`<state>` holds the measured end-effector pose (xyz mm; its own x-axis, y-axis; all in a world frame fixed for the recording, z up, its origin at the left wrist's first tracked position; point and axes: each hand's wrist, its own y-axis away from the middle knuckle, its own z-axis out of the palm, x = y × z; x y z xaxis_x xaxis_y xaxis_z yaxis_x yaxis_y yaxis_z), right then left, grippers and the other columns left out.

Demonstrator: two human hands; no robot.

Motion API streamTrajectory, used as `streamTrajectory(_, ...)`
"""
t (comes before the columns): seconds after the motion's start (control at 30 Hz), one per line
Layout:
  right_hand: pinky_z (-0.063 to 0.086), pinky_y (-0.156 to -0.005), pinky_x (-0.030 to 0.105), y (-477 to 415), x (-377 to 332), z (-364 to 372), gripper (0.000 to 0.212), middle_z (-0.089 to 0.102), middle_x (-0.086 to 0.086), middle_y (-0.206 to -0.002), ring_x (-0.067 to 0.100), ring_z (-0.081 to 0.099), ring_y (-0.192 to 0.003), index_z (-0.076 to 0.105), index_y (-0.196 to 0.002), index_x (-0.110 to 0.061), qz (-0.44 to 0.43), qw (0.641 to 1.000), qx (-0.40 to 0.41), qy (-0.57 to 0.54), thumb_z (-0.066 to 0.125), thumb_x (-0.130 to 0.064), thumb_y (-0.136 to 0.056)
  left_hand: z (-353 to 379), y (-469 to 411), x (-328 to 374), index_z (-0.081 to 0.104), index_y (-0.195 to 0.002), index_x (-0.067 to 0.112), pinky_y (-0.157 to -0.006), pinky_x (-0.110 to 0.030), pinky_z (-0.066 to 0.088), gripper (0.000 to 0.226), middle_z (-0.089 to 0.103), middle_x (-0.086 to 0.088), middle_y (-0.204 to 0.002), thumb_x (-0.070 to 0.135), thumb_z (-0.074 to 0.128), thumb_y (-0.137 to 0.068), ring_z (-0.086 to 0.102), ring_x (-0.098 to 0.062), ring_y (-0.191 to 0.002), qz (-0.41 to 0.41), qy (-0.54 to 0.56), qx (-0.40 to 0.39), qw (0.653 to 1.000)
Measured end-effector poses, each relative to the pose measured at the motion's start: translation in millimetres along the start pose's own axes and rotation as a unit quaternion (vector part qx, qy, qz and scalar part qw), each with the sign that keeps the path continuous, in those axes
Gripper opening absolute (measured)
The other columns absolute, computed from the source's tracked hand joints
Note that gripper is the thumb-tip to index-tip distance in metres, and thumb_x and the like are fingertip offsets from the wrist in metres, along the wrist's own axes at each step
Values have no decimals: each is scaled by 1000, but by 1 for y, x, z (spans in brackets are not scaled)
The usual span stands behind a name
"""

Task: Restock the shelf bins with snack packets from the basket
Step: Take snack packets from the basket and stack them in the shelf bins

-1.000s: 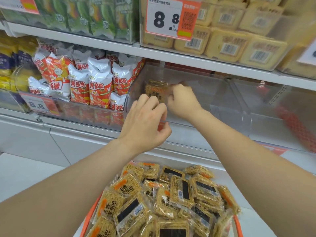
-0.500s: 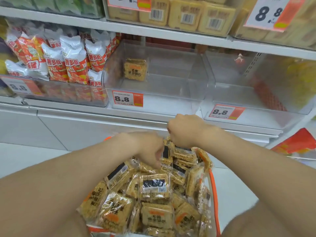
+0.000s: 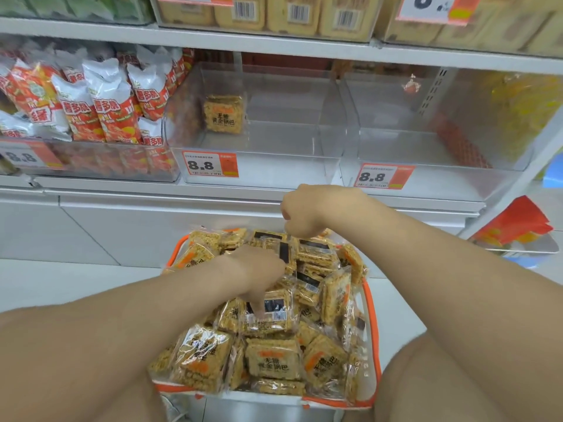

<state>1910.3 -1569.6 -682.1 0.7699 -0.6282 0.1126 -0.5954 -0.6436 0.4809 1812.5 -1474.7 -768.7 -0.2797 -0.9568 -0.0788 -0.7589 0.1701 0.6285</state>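
Observation:
An orange-rimmed basket (image 3: 370, 315) sits low in front of me, heaped with several yellow snack packets (image 3: 272, 362). My left hand (image 3: 259, 274) reaches down into the heap, its fingers curled over a black-labelled packet (image 3: 275, 312). My right hand (image 3: 307, 213) hovers at the basket's far edge, with its fingers pinching the top of another packet (image 3: 285, 252). On the shelf above, the clear middle bin (image 3: 274, 170) holds one upright packet (image 3: 224, 112) near its left wall.
The left bin holds red-and-white snack bags (image 3: 112, 108). The right clear bin (image 3: 441, 181) holds nothing. Orange 8.8 price tags (image 3: 210, 164) hang on the bin fronts. Yellow packs (image 3: 289, 13) fill the upper shelf. A red bag (image 3: 515, 226) sits at the far right.
Both hands left the middle bin, where one packet stayed, and dropped to the basket. They now take hold of packets in the heap.

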Motion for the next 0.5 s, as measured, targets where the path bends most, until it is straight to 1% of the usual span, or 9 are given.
streamTrajectory(0.07, 50, -66, 38, -2, 2, -3, 14, 59, 6, -86, 28, 60, -78, 60, -88, -13, -6, 1000, -3, -10, 50, -17, -96, -2, 3, -4, 61, -101, 15, -63, -32, 48, 48, 63, 3, -95, 52, 87, -82, 61, -21, -85, 2, 63, -7, 998)
streamTrajectory(0.1, 52, -67, 38, -1, 3, -5, 15, 62, 7, -89, 29, 64, -84, 64, -96, -13, -10, 1000, -2, -12, 50, -18, -96, -4, 4, -8, 62, -105, 16, -65, -31, 46, 46, 63, 3, -97, 48, 87, -83, 60, -20, -86, 6, 106, -7, 994)
streamTrajectory(0.13, 52, -67, 37, 0, 5, -7, 19, 64, 7, -91, 30, 66, -88, 66, -103, -13, -9, 1000, -4, -11, 50, -19, -95, -7, 5, -12, 61, -106, 17, -65, -30, 44, 42, 63, 3, -97, 44, 86, -85, 58, -18, -84, 9, 153, -1, 988)
streamTrajectory(0.2, 53, -70, 38, 1, 9, -10, 23, 64, 6, -94, 31, 66, -94, 67, -106, -13, -8, 1000, -10, -4, 47, -20, -97, -15, 8, -23, 58, -106, 20, -64, -31, 40, 36, 63, 5, -95, 39, 82, -89, 56, -15, -81, 11, 236, 29, 971)
streamTrajectory(0.27, 57, -82, 43, 0, 14, -12, 29, 67, 8, -105, 32, 65, -102, 68, -113, -14, -4, 1000, 0, -4, 45, -22, -96, -22, 11, -40, 53, -107, 24, -67, -33, 44, 29, 67, 3, -99, 33, 77, -95, 61, -17, -85, 1, 339, 63, 939)
streamTrajectory(0.33, 58, -91, 49, -1, 19, -15, 33, 69, 11, -115, 34, 65, -107, 70, -116, -13, -2, 999, 29, -35, 45, -22, -95, -29, 15, -55, 53, -112, 23, -72, -35, 51, 18, 72, -6, -104, 25, 68, -102, 65, -20, -83, -14, 486, 81, 870)
streamTrajectory(0.4, 53, -100, 48, -1, 23, -18, 35, 68, 10, -128, 34, 62, -117, 67, -124, -12, -10, 994, 62, -88, 43, -21, -100, -37, 20, -68, 54, -117, 14, -71, -38, 52, 10, 69, -11, -98, 19, 55, -108, 63, -22, -77, -42, 603, 103, 790)
streamTrajectory(0.47, 49, -104, 41, 1, 26, -22, 40, 61, 7, -139, 30, 58, -127, 56, -141, -17, -24, 975, 89, -203, 42, -20, -104, -45, 24, -78, 56, -112, 8, -60, -34, 44, 14, 60, -12, -89, 17, 46, -108, 54, -21, -67, -80, 680, 133, 717)
streamTrajectory(0.5, 52, -100, 42, 2, 26, -24, 42, 61, 6, -137, 29, 62, -122, 52, -145, -19, -32, 954, 101, -282, 42, -19, -104, -48, 25, -83, 56, -110, 8, -56, -32, 37, 16, 56, -13, -86, 17, 44, -106, 48, -19, -62, -92, 713, 147, 680)
